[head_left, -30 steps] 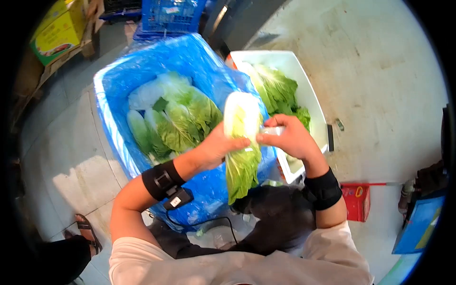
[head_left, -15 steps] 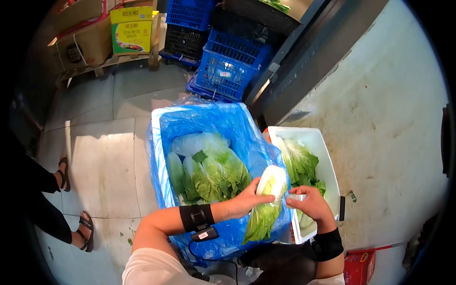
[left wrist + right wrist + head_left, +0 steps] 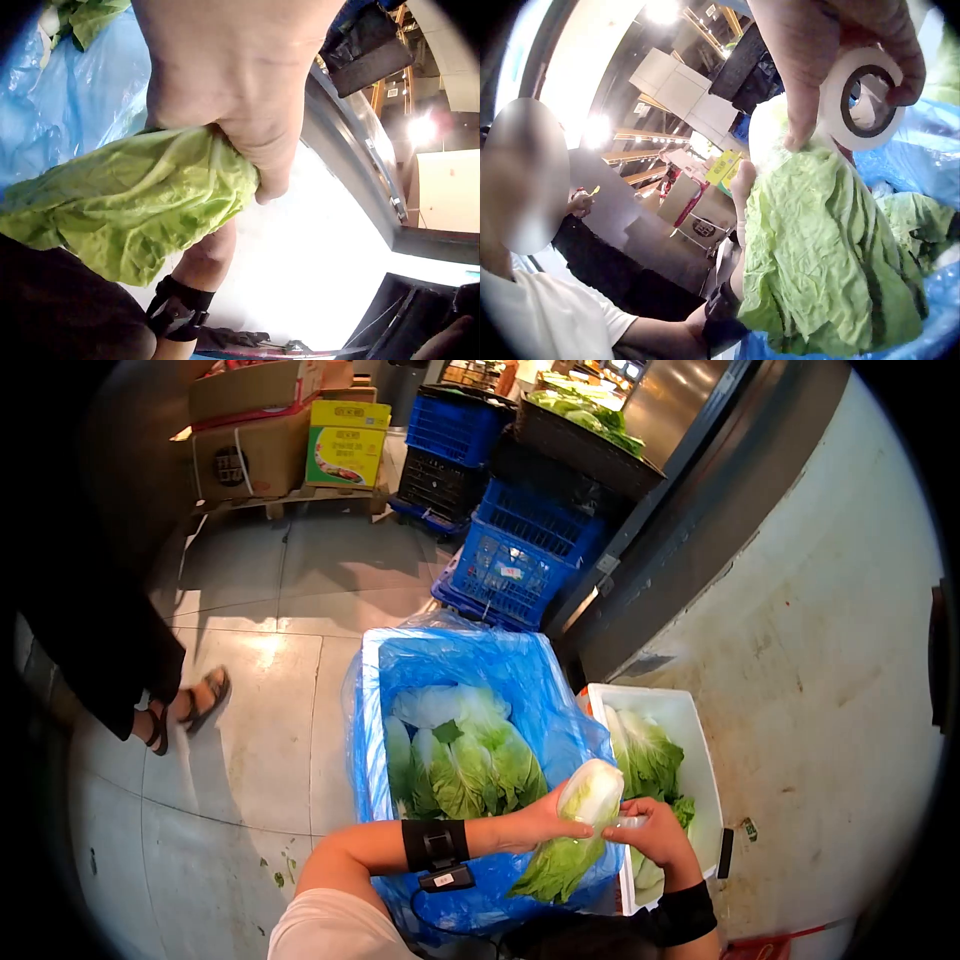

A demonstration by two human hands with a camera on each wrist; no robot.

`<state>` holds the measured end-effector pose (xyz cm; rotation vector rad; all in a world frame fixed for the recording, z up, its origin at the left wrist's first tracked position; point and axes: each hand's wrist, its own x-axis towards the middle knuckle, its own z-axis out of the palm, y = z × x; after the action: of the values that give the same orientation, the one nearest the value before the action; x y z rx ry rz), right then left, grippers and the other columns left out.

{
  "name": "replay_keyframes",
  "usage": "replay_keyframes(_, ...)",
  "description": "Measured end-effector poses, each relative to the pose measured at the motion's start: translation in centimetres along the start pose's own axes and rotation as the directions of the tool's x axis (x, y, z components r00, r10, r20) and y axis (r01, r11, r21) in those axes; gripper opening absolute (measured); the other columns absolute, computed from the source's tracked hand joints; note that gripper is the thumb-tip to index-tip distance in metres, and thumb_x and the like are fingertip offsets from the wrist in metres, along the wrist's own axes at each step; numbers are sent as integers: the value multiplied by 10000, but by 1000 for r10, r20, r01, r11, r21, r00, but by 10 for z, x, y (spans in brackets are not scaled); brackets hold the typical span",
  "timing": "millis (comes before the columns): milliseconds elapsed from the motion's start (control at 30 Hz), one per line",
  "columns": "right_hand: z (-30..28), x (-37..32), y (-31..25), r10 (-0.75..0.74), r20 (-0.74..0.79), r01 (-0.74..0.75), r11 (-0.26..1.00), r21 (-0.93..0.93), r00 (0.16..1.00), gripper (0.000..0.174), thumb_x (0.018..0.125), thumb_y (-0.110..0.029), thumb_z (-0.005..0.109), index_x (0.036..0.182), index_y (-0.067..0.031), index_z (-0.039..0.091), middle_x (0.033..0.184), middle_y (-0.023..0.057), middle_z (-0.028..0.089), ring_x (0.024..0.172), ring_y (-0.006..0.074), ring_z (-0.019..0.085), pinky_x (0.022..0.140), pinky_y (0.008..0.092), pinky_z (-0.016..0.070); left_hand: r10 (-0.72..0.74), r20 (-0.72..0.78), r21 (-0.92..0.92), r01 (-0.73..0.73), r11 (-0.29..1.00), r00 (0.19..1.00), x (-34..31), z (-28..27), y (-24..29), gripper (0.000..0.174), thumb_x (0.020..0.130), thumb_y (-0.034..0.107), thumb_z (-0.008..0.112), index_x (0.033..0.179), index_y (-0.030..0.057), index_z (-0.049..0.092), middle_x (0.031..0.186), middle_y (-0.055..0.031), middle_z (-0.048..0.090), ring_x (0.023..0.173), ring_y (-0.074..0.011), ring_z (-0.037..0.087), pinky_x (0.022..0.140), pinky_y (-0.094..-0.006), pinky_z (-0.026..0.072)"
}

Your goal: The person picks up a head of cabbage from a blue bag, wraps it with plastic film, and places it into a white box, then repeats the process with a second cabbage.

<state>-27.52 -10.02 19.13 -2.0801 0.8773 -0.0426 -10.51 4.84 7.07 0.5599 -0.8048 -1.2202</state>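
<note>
My left hand [image 3: 545, 822] grips a napa cabbage [image 3: 597, 792] around its middle, thumb across the front. The pale stem end points up and the green leaves [image 3: 142, 199] hang down to the lower left, over the edge of the blue-lined box. At the cabbage's right side, my right hand [image 3: 660, 834] holds a roll of tape [image 3: 832, 109], white with a dark core. In the right wrist view its fingers hook into the core, and the thumb presses the cabbage where stem meets leaf. The left fingers behind the cabbage are hidden.
A foam box with blue lining [image 3: 372, 710] holds several cabbages [image 3: 465, 765]. Right of it, a white box [image 3: 702, 760] holds more greens [image 3: 650, 750]. Stacked blue crates [image 3: 510, 570] stand behind, by a metal door frame [image 3: 640, 550]. Someone's sandaled foot [image 3: 207, 698] is at left.
The head view has tilted up, so boxes and hands sit lower and farther right. The cabbage leans more, leaves toward the left. The other person's feet have moved farther back. Both hands keep their holds.
</note>
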Motion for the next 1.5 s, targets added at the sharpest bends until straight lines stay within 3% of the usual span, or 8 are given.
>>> replay_keyframes(167,-6,-1,-7,-118,71,109,986,127,990,329,748,-152,931,799,-19,634,1244,172,658,1089,196,632,900,347,541,-220,99,-280,239,930,971,-6,9,32,949,913,80,744,1635,173,135,1551,-89,392,1396,-218,452,1123,-410,452)
replay_keyframes(533,-43,-17,2,-186,217,99,929,357,958,276,825,-156,860,940,33,696,1303,148,638,1109,178,618,941,319,508,-219,-143,-46,214,976,965,-1,56,54,711,928,90,747,1523,43,360,1426,-111,551,1271,-198,574,1051,-381,508)
replay_keyframes(867,-45,2,23,-254,122,276,934,-225,959,509,789,-325,869,1095,48,707,853,109,720,794,169,665,723,343,551,150,-447,533,129,836,882,9,99,39,658,829,31,790,1415,56,492,1288,-77,643,1161,-192,636,979,-380,549)
replay_keyframes(1000,-39,-2,31,-298,31,299,951,-71,954,425,862,-256,786,1175,12,683,819,90,704,646,137,649,598,306,534,-85,-485,199,204,959,870,10,117,47,537,859,38,752,1341,20,516,1203,-117,661,1057,-229,682,872,-395,589)
replay_keyframes(1033,-41,-12,20,-285,19,285,951,-122,958,401,851,-260,774,1145,2,696,849,110,708,701,170,666,641,334,541,-125,-480,189,242,952,868,9,120,47,537,859,38,752,1341,20,516,1203,-117,661,1057,-229,682,872,-395,589)
replay_keyframes(1067,-36,-14,22,-350,-59,343,934,-104,935,506,787,-378,782,1050,51,728,979,252,725,893,354,718,802,415,565,-70,-479,225,200,954,875,8,123,47,536,861,32,747,1337,11,503,1200,-122,653,1063,-232,676,880,-393,584)
replay_keyframes(1200,-36,-6,20,-295,-54,288,951,-115,954,547,735,-397,775,1041,54,733,950,246,730,887,360,719,814,408,566,100,-417,384,75,920,904,13,130,47,567,859,16,740,1351,5,458,1217,-120,624,1088,-228,657,919,-386,565)
replay_keyframes(1500,-42,-12,22,-352,-70,333,923,-191,933,513,685,-378,780,961,52,739,923,255,724,869,379,709,815,428,562,-140,-311,204,210,956,940,6,118,53,626,840,7,753,1386,25,447,1272,-101,604,1148,-223,627,970,-386,542)
